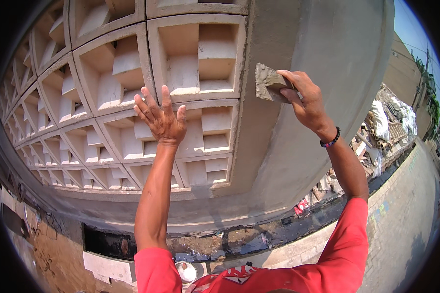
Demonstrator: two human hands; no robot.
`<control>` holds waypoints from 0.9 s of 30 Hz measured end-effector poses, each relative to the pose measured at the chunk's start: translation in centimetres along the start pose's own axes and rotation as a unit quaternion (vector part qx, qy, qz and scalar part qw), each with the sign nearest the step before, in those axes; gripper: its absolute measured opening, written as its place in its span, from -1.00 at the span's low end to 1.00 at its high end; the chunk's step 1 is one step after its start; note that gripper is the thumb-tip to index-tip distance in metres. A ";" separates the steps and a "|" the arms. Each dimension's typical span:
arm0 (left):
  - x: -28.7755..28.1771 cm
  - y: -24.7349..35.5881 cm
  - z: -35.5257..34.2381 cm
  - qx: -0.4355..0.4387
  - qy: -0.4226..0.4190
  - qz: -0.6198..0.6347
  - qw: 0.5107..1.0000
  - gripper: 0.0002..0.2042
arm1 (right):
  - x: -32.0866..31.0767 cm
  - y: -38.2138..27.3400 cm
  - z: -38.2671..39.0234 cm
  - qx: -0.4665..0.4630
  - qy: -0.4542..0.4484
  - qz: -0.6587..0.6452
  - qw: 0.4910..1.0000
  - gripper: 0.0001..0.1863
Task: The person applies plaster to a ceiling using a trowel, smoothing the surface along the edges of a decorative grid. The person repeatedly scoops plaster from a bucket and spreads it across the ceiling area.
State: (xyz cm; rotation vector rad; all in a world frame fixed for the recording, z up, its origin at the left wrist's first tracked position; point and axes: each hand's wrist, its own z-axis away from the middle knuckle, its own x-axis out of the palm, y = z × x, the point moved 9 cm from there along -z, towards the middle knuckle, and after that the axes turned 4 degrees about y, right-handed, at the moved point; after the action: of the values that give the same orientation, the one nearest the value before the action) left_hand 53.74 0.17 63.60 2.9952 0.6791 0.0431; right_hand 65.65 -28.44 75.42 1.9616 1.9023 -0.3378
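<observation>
mortar-caked tool (pixel 268 84) partly behind right hand (pixel 306 100)

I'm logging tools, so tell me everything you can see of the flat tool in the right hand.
The flat tool has straight edges, its visible face smeared with lumpy grey paste like mortar. The right hand grips its darker end, in front of the grey wall; whether tool and wall touch is unclear.

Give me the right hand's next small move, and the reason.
I'd probably lay the mortar-coated tool flat against the grey wall strip and draw it along: the right hand grips it in front of that strip, and its face carries lumpy grey mortar. The left hand is open and empty before the pierced blocks; whether it touches them is unclear.
</observation>
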 end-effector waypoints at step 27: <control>0.1 0.3 0.0 0.007 0.011 0.005 1.000 -0.37 | 1.5 1.9 0.6 -0.078 -0.046 0.113 0.989 -0.58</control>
State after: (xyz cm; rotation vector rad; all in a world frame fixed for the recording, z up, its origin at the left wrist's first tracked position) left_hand 53.95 -0.08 63.64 3.0160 0.6697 0.0710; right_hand 67.63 -27.39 74.45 1.9950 1.5787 -0.2043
